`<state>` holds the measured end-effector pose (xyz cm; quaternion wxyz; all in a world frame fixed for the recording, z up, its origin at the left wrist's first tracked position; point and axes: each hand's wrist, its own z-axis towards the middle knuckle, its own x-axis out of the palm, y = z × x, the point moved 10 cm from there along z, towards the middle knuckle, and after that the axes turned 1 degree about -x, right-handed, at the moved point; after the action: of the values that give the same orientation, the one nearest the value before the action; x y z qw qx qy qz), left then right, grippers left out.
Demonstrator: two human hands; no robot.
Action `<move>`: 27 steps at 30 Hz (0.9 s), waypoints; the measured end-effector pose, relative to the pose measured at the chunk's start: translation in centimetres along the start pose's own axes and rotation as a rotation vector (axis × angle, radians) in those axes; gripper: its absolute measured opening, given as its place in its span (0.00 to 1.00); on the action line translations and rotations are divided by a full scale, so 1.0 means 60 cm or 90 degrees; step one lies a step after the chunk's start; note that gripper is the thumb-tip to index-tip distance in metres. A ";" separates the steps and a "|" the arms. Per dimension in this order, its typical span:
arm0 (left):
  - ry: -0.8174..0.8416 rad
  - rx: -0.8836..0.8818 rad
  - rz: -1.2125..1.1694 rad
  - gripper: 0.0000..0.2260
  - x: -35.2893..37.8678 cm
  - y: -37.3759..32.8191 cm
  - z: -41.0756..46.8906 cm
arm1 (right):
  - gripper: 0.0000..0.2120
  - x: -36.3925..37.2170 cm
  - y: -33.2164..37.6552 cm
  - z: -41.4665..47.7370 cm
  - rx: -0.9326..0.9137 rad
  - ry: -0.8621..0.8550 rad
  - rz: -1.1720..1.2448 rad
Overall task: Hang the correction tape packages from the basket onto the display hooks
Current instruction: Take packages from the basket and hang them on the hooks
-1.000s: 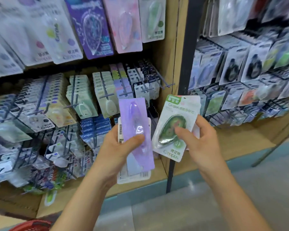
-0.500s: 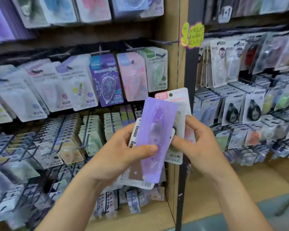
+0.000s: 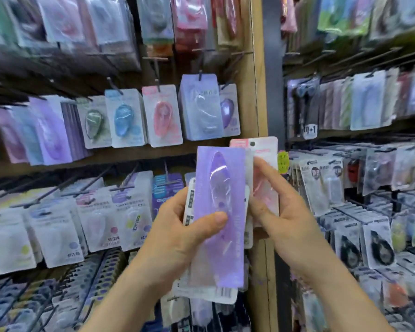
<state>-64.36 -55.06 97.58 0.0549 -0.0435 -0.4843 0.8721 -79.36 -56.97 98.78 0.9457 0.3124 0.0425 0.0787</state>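
Purple is front and centre: the purple package (image 3: pixel 219 212) is held in mid-air just left of the wooden post (image 3: pixel 255 92), low down on it. It stands upright, with its long axis running top to bottom, top edge pointing up and printed face toward the camera. The clear blister with the tape inside runs the same lengthwise way.

Stacked behind it are a few white-backed packages (image 3: pixel 223 294), also upright, with their bottom edges poking out underneath. The left hand (image 3: pixel 177 236) has the whole stack in its grip, thumb flat across the purple front and fingers round the back.

A pink package (image 3: pixel 265 178) stands upright too, right in front of the post, its hang-hole end sticking up above the purple one's top. The right hand (image 3: pixel 285 219) has a grip on it, index finger laid up the front, thumb lower down near the purple one's edge.

Higher up and left of the post, a row hangs on hooks (image 3: pixel 157 86): a green pack (image 3: pixel 94 124), a blue pack (image 3: pixel 124 121), a pink pack (image 3: pixel 162 118) and a lavender pack (image 3: pixel 200 109). A yellow tag (image 3: pixel 283 161) sits just right of the post.
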 end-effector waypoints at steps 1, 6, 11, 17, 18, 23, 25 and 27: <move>-0.013 0.017 -0.006 0.21 -0.007 -0.012 0.005 | 0.30 -0.007 0.007 0.014 -0.018 -0.017 -0.027; -0.102 0.085 -0.019 0.21 -0.069 -0.070 0.028 | 0.35 -0.003 0.011 0.101 -0.039 -0.052 -0.013; -0.173 0.114 0.036 0.21 -0.139 -0.107 0.031 | 0.32 0.066 0.018 0.190 -0.048 -0.023 -0.038; -0.219 0.106 0.105 0.19 -0.198 -0.120 0.034 | 0.29 0.169 0.008 0.282 0.002 0.028 0.000; -0.218 0.105 0.116 0.20 -0.204 -0.124 0.038 | 0.29 0.174 0.001 0.290 0.015 0.025 0.000; -0.233 0.118 0.138 0.14 -0.230 -0.142 0.054 | 0.28 0.177 -0.026 0.294 0.041 0.002 -0.022; -0.235 0.113 0.144 0.10 -0.236 -0.141 0.059 | 0.31 0.180 -0.032 0.290 0.043 -0.019 -0.028; -0.231 0.104 0.149 0.10 -0.239 -0.140 0.065 | 0.32 0.179 -0.035 0.289 0.034 -0.048 -0.043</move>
<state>-50.19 -55.89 107.07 -0.1315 0.0626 -0.4054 0.9025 -66.31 -66.89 111.09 0.9402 0.3383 0.0193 0.0339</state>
